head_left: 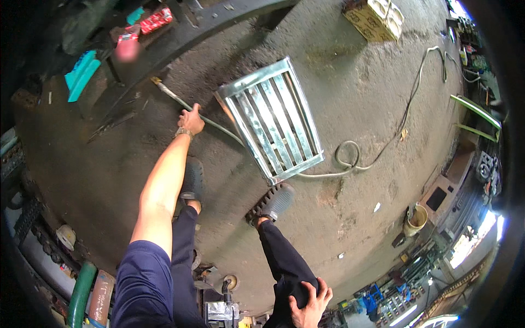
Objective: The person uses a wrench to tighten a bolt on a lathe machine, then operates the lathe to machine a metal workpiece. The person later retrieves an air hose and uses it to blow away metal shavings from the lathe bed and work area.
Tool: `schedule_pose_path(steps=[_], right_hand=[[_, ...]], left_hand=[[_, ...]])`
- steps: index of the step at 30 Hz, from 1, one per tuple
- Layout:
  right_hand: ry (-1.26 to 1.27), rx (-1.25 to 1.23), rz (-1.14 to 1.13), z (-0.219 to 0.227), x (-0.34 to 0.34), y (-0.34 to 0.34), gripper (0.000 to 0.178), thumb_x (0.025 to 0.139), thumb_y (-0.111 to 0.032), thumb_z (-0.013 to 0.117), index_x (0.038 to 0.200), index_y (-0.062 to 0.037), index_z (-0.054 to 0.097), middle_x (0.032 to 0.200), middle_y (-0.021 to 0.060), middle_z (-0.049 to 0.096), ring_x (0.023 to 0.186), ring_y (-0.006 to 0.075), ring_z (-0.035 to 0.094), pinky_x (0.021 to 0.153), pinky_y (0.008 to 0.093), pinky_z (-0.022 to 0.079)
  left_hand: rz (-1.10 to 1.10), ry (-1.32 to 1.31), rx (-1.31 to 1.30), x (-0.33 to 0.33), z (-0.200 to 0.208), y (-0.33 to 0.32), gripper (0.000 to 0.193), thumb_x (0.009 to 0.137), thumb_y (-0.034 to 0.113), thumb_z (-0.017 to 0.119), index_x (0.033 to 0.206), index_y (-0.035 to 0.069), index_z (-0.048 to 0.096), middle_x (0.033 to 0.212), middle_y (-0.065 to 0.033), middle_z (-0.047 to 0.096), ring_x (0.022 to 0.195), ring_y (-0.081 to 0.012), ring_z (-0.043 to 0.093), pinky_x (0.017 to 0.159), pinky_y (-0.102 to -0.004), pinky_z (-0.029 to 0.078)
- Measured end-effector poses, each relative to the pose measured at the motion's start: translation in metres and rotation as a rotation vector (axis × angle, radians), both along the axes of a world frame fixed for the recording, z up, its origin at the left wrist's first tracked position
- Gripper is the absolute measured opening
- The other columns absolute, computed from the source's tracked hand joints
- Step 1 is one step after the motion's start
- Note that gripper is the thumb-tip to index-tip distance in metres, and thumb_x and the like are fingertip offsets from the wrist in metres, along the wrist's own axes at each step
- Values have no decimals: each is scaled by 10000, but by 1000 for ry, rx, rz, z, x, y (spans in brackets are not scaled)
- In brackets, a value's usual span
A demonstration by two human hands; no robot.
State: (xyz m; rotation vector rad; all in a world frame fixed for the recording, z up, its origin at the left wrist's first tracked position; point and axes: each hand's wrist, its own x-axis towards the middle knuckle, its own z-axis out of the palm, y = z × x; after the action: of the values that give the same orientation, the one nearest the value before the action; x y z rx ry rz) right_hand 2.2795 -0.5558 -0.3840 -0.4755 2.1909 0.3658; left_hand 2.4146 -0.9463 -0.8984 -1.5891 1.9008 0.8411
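My left hand [191, 121], a watch at its wrist, is closed round a grey cable [217, 127] close to the floor. The cable's yellowish end piece [156, 80] points away to the far left, and what kind it is I cannot make out. From my hand the cable runs behind a shiny metal slatted frame [284, 117], which stands on the floor right of my hand and in front of my feet. My right hand [313, 304] rests on my right knee, fingers spread, holding nothing.
Cable loops [348, 156] trail right across the rough floor. A curved dark metal edge [191, 41] lies far left, near red packets [156, 21] and teal pieces [82, 75]. A carton [374, 21] stands at the back; a bucket [415, 218] and tools line the right.
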Motion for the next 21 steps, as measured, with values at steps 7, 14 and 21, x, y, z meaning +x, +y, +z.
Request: schedule_pose_path(steps=[7,14,21], right_hand=[[48,74,-12,10,2,-5,518,767,-317,752,1254,-227,597,1407,211,432,1281,476,370,1096,578,308],[66,-150,-68,11,18,-18,519,747,-277,748,1239,-203,602,1386,242,434,1269,493,373,1068,592,335],[92,-150,-90,0,27,-18,517,773,-315,724,1270,-238,602,1455,215,398,1257,555,356,1050,627,346]], left_hand=[[45,93,-20,15,-1,13,360,904,313,564,970,-6,716,1045,-285,674,1014,-457,643,871,-519,522],[1044,263,363,35,-16,16,357,920,413,579,1030,74,572,740,-88,507,562,-220,486,512,-432,510],[901,187,-15,55,-123,6,615,892,453,644,1173,-94,627,1250,-322,596,1181,-442,570,988,-470,456]])
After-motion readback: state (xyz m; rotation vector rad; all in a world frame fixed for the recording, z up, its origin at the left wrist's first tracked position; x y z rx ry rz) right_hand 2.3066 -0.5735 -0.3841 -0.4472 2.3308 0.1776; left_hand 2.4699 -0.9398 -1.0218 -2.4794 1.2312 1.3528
